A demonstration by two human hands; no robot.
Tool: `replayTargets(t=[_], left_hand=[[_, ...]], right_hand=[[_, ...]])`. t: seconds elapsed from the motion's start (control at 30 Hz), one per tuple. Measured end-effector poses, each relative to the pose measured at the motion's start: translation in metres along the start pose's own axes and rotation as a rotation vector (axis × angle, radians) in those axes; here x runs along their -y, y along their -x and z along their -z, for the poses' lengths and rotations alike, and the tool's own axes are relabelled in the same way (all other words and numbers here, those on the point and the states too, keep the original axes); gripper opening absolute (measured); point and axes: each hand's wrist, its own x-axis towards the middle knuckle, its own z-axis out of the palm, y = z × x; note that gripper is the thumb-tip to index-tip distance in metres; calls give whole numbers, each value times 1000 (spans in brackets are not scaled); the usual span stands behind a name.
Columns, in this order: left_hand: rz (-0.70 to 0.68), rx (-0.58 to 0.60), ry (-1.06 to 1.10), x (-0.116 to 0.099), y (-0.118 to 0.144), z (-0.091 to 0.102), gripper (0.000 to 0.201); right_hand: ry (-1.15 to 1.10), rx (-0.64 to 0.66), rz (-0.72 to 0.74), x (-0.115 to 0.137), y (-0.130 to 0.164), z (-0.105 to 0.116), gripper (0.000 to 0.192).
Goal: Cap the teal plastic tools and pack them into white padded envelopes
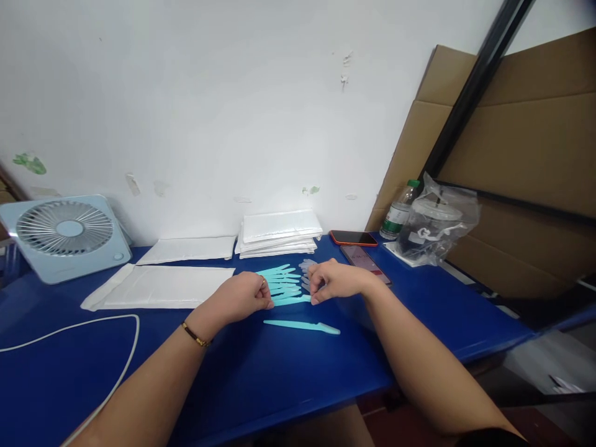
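While the fan [65, 236] idles at the table's [279, 379] nine o'clock, the left hand [244, 297] pinches one end of a teal razor [291, 300] at the near edge of the fanned razor pile [284, 279]. The right hand [333, 280] is clamped on its other end, so a level, even pull should free it cleanly. A single razor [302, 326] lies at six o'clock of the hands, the phones [358, 245] at two.

The table [288, 379] has a smooth blue top with a slight sheen. The turquoise razors [284, 282] look like matt plastic, the envelopes [279, 233] like soft white padded paper. Brown cardboard [526, 167] is dull; the bag [440, 226] is crinkled clear plastic, the fan [65, 236] smooth pale plastic
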Motion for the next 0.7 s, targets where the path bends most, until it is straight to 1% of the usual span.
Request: replayTargets(t=[0.07, 0.17, 0.2, 0.23, 0.3, 0.33, 0.4, 0.47, 0.53, 0.6, 0.63, 0.7], left_hand=[[19, -10, -35, 3, -1, 0, 15], [68, -32, -80, 6, -1, 3, 14], [66, -45, -82, 5, -1, 3, 16], [43, -56, -75, 3, -1, 3, 19], [-56, -61, -45, -6, 1, -1, 26], [-118, -50, -28, -12, 2, -5, 28], [-209, -14, -3, -24, 4, -13, 25], [-234, 23, 6, -32, 5, -21, 17], [-213, 35, 10, -34, 6, -25, 12], [-172, -14, 28, -31, 6, -22, 13], [-149, -52, 50, -28, 6, -19, 15], [-98, -112, 123, -21, 5, -11, 19]], right_hand=[[11, -22, -29, -4, -1, -1, 26], [34, -127, -165, -11, -1, 1, 21], [38, -161, -205, -12, 0, 2, 21], [40, -188, -231, -13, 1, 3, 21], [45, -223, -247, -13, 2, 5, 21], [49, -229, -241, -12, 3, 6, 20], [45, -214, -205, -9, 5, 7, 20], [13, -165, -153, -5, 7, 9, 21], [-68, -104, -105, -2, 9, 10, 24], [-198, -62, -64, 0, 11, 11, 27], [-264, -57, -43, 1, 11, 11, 29], [-387, -92, 3, 2, 11, 10, 31]])
